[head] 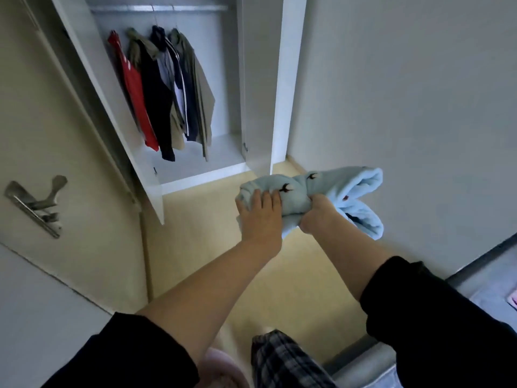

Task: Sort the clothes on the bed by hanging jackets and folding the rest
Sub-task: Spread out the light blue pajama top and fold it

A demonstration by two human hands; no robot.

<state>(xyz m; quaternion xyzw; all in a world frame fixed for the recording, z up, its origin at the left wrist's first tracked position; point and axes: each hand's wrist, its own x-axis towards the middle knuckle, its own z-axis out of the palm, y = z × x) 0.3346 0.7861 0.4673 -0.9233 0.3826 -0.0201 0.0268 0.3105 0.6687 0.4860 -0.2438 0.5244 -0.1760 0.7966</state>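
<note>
While my left hand (260, 217) lies with flat fingers on the pale blue fleece garment (344, 191), my right hand (314, 212) clenches a bunched fold of it in mid-air. Small dark bird-like marks dot the soft cloth, and I see it loop out right of the grip. Far left of the grip is a metal door handle (36, 208). Up-left, jackets (165, 91) hang in an open white wardrobe (279, 79). Yellowish floor (195, 247) lies below.

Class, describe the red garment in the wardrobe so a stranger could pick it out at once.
Find the open white wardrobe at upper left. Clothes hang from its rail. The red garment hangs leftmost, the only bright one among dark and olive neighbours.
</note>
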